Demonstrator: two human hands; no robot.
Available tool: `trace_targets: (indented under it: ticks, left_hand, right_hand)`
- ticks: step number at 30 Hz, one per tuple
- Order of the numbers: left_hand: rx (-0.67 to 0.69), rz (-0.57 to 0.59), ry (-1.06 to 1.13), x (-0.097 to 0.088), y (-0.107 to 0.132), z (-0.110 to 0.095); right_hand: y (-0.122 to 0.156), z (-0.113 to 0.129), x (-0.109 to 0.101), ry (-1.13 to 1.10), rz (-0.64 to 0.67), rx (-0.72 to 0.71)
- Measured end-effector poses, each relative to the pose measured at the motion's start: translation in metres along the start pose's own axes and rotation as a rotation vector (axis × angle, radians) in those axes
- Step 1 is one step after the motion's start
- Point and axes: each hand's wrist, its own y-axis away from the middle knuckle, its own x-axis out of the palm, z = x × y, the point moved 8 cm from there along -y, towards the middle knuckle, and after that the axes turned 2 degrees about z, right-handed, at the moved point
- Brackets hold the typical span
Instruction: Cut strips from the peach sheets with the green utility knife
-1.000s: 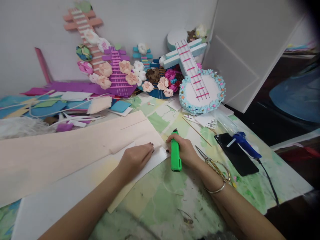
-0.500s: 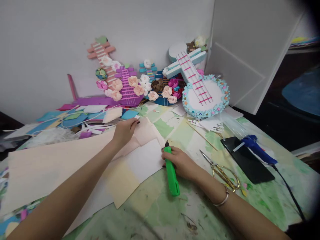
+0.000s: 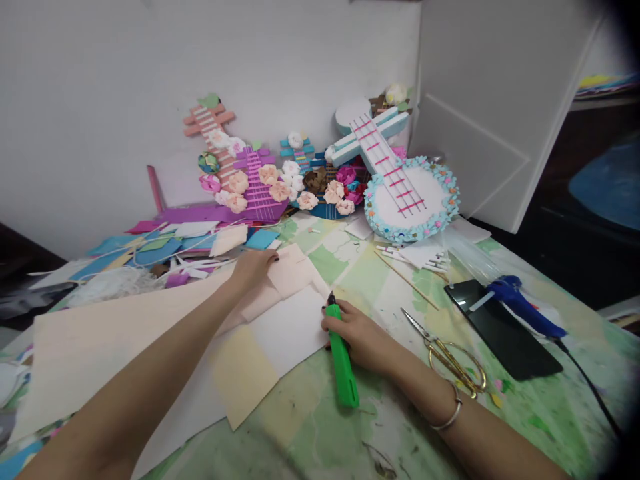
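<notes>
My left hand (image 3: 254,265) is closed at the upper edge of a pale pink paper sheet (image 3: 293,267), its fingertips pinched together there. My right hand (image 3: 361,335) grips a green marker (image 3: 344,370) with its black tip pointing away from me. The marker lies beside the right edge of a white sheet (image 3: 293,327), and some of my right fingers are hidden behind it. A pale yellow paper piece (image 3: 245,373) overlaps the white sheet. Under my left forearm spreads a large cream-pink sheet (image 3: 115,333).
Gold-handled scissors (image 3: 443,353), a black phone (image 3: 505,333) and a blue glue gun (image 3: 525,307) lie to the right. A thin wooden stick (image 3: 407,280) is farther in. Along the back stand paper instruments, including a white-and-blue one (image 3: 410,200). Paper scraps (image 3: 165,243) pile at left.
The view has tilted slightly, so the scene sits a little lower in the picture. Both hands keep nearly the same place, and the marker remains in my right hand.
</notes>
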Motion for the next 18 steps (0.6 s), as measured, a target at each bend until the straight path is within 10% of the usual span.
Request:
trace_targets:
  ticks: [18]
  left_hand:
    - [0.507, 0.610, 0.031, 0.036, -0.025, -0.112]
  right_hand:
    - [-0.001, 0.004, 0.000, 0.056, 0.011, -0.008]
